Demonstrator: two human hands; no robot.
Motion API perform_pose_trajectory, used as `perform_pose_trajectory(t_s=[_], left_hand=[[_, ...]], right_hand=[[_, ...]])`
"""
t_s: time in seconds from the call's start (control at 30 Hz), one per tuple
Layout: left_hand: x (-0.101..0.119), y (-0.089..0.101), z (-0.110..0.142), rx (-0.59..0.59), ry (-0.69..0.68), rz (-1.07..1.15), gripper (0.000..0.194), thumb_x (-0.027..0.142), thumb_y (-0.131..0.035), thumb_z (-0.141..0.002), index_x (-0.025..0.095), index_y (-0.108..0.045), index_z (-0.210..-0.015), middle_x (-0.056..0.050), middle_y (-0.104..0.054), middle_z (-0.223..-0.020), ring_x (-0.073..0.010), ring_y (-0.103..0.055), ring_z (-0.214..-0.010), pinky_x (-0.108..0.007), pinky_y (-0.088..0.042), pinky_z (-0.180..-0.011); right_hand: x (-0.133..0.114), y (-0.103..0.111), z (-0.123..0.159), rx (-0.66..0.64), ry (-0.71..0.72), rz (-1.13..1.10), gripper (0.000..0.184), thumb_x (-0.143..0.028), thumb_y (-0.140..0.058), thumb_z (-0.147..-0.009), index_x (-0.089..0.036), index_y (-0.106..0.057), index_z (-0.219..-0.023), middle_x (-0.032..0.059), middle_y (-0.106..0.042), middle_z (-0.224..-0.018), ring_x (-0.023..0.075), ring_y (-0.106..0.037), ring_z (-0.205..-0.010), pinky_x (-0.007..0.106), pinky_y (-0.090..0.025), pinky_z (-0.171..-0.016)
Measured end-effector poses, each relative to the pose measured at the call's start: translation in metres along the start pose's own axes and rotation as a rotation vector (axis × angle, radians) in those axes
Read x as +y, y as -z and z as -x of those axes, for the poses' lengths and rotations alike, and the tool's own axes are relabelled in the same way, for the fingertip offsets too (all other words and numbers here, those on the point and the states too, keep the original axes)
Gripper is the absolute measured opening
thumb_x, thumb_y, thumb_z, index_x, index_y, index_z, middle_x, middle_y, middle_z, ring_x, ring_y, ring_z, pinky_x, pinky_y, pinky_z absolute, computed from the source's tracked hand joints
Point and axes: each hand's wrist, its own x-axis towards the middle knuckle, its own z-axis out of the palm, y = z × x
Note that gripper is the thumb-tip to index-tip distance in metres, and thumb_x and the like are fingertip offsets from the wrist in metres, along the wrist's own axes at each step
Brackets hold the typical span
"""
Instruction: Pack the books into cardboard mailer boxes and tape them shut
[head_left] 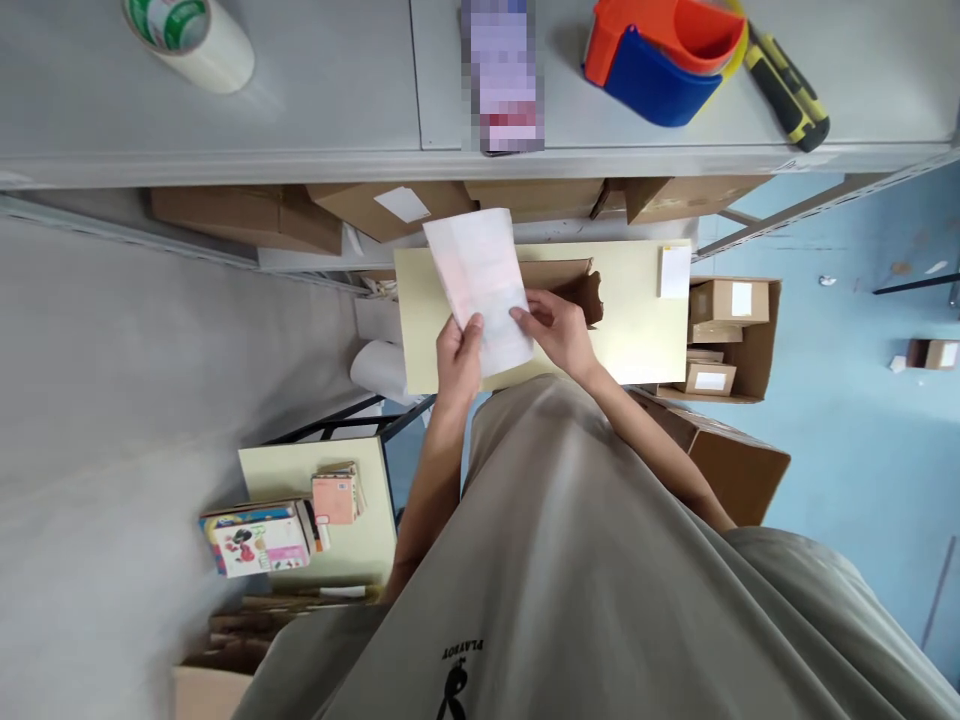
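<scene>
A flat, white-wrapped packet (pixel 481 275), with a faint pink and greenish tint showing through, is held up in front of me. My left hand (pixel 459 358) grips its lower left edge, thumb on top. At the right edge, my right hand (pixel 562 333) pinches the packet between thumb and fingers. Beneath it stands a pale yellow table (pixel 637 345). Partly hidden behind the packet and my right hand is an open brown cardboard box (pixel 589 290) on that table. What is inside the wrapping cannot be made out clearly.
The grey shelf (pixel 337 110) above holds a tape roll (pixel 225 50), an orange-blue tape dispenser (pixel 652 70) and a utility knife (pixel 787 90). Cardboard boxes (pixel 240 215) line the shelf below. A box of cartons (pixel 761 345) sits right; books (pixel 259 540) lie on a lower-left table.
</scene>
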Motion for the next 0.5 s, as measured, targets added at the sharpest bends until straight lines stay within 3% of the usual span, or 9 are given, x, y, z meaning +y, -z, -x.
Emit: perform_pose_trajectory(t_s=[0.1, 0.2, 0.27, 0.33, 0.4, 0.5], left_hand=[[0.016, -0.020, 0.008, -0.026, -0.003, -0.170, 0.078, 0.080, -0.056, -0.116, 0.029, -0.051, -0.176, -0.015, -0.074, -0.165, -0.0378, -0.072, -0.156, -0.054, -0.068, -0.123], [0.049, -0.029, 0.005, 0.063, -0.294, -0.506, 0.081, 0.064, -0.063, -0.119, 0.034, -0.031, -0.187, -0.014, -0.043, -0.193, -0.0380, -0.047, -0.178, -0.061, -0.054, -0.141], [0.074, -0.032, -0.008, 0.007, -0.550, -0.721, 0.064, 0.049, -0.061, -0.122, 0.037, -0.044, -0.182, -0.008, -0.043, -0.194, -0.0368, -0.033, -0.186, -0.065, -0.034, -0.153], [0.090, -0.033, -0.029, -0.201, -0.635, -0.860, 0.044, 0.035, -0.051, -0.125, 0.037, -0.064, -0.167, -0.002, -0.063, -0.177, -0.0361, -0.044, -0.180, -0.069, -0.025, -0.154], [0.094, -0.035, -0.053, -0.354, -0.586, -0.894, 0.043, 0.024, -0.047, -0.123, 0.033, -0.075, -0.154, -0.003, -0.076, -0.157, -0.0350, -0.060, -0.166, -0.068, -0.032, -0.150], [0.076, -0.038, -0.081, -0.428, -0.487, -0.884, 0.045, 0.014, -0.048, -0.116, 0.027, -0.082, -0.143, -0.005, -0.077, -0.147, -0.0323, -0.070, -0.149, -0.055, -0.050, -0.138]], right_hand=[[0.006, 0.022, 0.005, 0.005, 0.018, -0.047, 0.081, -0.094, -0.070, -0.102, -0.024, -0.088, -0.139, 0.0070, -0.091, -0.125, 0.0329, -0.087, -0.117, 0.045, -0.075, -0.103], [0.002, 0.052, 0.004, 0.035, 0.075, 0.179, 0.072, -0.085, -0.063, -0.112, -0.024, -0.091, -0.138, 0.0047, -0.092, -0.118, 0.0343, -0.087, -0.112, 0.048, -0.073, -0.105], [-0.004, 0.071, -0.004, 0.029, 0.124, 0.444, 0.060, -0.070, -0.059, -0.119, -0.025, -0.090, -0.142, 0.0060, -0.092, -0.122, 0.0361, -0.087, -0.115, 0.049, -0.070, -0.109], [-0.010, 0.085, -0.018, -0.019, 0.179, 0.667, 0.049, -0.055, -0.057, -0.123, -0.025, -0.088, -0.147, 0.0075, -0.091, -0.131, 0.0372, -0.085, -0.124, 0.048, -0.067, -0.112], [-0.011, 0.094, -0.036, -0.081, 0.220, 0.814, 0.042, -0.041, -0.056, -0.125, -0.024, -0.086, -0.148, 0.0082, -0.090, -0.139, 0.0362, -0.083, -0.130, 0.046, -0.063, -0.113], [-0.003, 0.099, -0.059, -0.160, 0.229, 0.883, 0.037, -0.028, -0.056, -0.124, -0.018, -0.086, -0.145, 0.0116, -0.088, -0.144, 0.0331, -0.081, -0.127, 0.043, -0.060, -0.112]])
